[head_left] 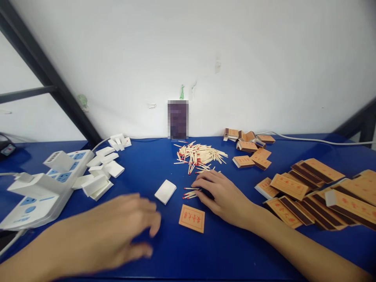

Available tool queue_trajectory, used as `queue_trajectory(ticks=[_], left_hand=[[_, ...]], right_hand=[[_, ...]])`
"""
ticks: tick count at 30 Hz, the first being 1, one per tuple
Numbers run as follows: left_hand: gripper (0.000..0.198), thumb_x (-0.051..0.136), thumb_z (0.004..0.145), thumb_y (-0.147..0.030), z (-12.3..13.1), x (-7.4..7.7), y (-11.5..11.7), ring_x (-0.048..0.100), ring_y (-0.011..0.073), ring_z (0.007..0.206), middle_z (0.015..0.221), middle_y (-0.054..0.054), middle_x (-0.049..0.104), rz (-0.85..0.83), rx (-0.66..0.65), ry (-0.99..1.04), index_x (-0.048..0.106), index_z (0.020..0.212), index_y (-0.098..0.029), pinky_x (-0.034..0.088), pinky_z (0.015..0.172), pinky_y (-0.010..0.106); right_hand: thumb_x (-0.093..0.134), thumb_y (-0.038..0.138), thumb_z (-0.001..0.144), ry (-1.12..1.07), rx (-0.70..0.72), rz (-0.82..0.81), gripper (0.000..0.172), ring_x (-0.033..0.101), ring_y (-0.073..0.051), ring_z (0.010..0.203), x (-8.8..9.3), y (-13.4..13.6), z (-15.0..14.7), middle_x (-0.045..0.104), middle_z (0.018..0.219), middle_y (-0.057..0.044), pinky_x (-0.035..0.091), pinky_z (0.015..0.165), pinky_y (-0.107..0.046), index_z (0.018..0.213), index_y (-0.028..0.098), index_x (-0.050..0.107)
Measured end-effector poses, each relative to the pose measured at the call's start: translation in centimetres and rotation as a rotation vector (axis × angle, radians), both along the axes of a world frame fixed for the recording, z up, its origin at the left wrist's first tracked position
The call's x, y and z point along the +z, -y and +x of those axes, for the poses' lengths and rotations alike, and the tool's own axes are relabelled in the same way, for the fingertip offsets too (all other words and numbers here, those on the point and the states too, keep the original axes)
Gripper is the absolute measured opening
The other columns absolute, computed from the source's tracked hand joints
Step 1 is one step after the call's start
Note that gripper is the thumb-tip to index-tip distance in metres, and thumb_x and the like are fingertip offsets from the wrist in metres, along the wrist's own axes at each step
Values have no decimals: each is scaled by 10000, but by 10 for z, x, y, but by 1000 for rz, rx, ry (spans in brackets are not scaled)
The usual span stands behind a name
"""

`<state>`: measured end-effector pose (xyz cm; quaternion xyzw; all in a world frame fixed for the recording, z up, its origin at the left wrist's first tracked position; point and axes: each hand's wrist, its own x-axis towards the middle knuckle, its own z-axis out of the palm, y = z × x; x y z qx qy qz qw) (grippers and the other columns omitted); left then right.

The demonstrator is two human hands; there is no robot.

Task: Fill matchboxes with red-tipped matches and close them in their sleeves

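Note:
My right hand [216, 196] rests on the blue table, fingers bent, its fingertips touching a few red-tipped matches [190, 192]. Whatever its fingers cover is hidden. Behind it spreads a loose pile of matches [202, 153]. My left hand [126, 227], slightly blurred, hovers at the lower left with its thumb and fingers apart and nothing between them. Between the hands lie a small white box tray [165, 191] and, nearer the front, a flat orange matchbox sleeve [192, 218] with red characters.
White trays [101, 172] lie in a heap at the left beside a power strip [55, 180] with plugged-in chargers. Orange matchboxes [254, 150] sit at the back right, and many sleeves [311, 196] pile up at the right. A blurred-out dark object [178, 119] stands against the wall.

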<state>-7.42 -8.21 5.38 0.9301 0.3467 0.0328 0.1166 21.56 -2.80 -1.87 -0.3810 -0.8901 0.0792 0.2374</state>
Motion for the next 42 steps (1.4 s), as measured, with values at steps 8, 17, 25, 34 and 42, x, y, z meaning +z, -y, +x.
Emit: queue_trajectory(ticks=[8,17,25,34,42], left_hand=[[230,550,903,-310,47,-31,-105,439,88,501,539,-58,511,101,179,334,626,742,-164,390,685,273],[182,533,888,-272,53,-50,-118,493,83,542,647,-16,586,-146,102,457,649,836,-142,384,533,202],[350,481,916,-319,40,-49,-109,470,118,647,647,-3,531,3,103,456,499,609,-153,361,669,281],[214,540,884,-304,40,-45,-92,527,160,820,909,44,571,-97,-50,418,636,1020,-170,422,777,297],[194,570,830,-285,41,-48,-86,520,244,1031,1121,94,584,17,-200,353,658,972,-186,368,939,418]], right_hand=[[484,215,968,19,-14,-12,172,571,-225,1010,0,2,-3,643,1057,-67,459,875,-409,985,206,655],[515,218,945,36,-36,-13,143,572,-231,987,4,7,-3,648,1051,-62,436,862,-412,974,217,655],[521,170,917,5,-67,-21,128,580,-213,924,-1,12,-8,658,991,-52,408,801,-385,880,208,637],[541,192,883,78,-93,77,97,590,-208,851,11,16,-1,669,969,-49,427,755,-378,868,212,634],[496,144,876,317,-389,289,231,619,-276,924,0,-7,27,670,1043,-107,476,779,-419,1047,178,649]])
